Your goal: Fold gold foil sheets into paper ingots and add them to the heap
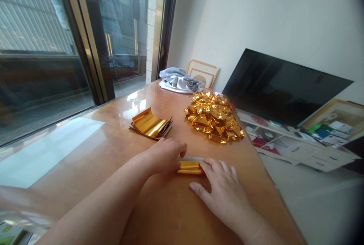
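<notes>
Sliding glass door (82,36) along the desk's (176,214) left edge, polished wood with strong glare. Left of centre, a stack of gold foil sheets (150,124) lies on the desk, top sheet curling upward, silver reverse showing at the edges.

Near the desk's front, the left hand (163,157) sits over the left end of a folded gold foil strip (190,167). Its fingers (178,147) curl downward, the tips mostly out of sight, so whether they pinch the strip cannot be told. A silvery folded edge runs along the strip's far side. The right hand (224,195) lies flat on the desk at the strip's right end, fingers open and extended, tips touching the foil, thumb resting on the wood, no grip visible.

Beyond the hands, toward the desk's right edge, a heap of crumpled gold foil (214,118). Farther back at the far end, a bundled grey-white cloth (178,81), with a wooden picture frame (202,72) leaning just behind it. Off the right edge, a dark television screen (284,86) leans above a low white cabinet (301,150) holding assorted papers and cards.
</notes>
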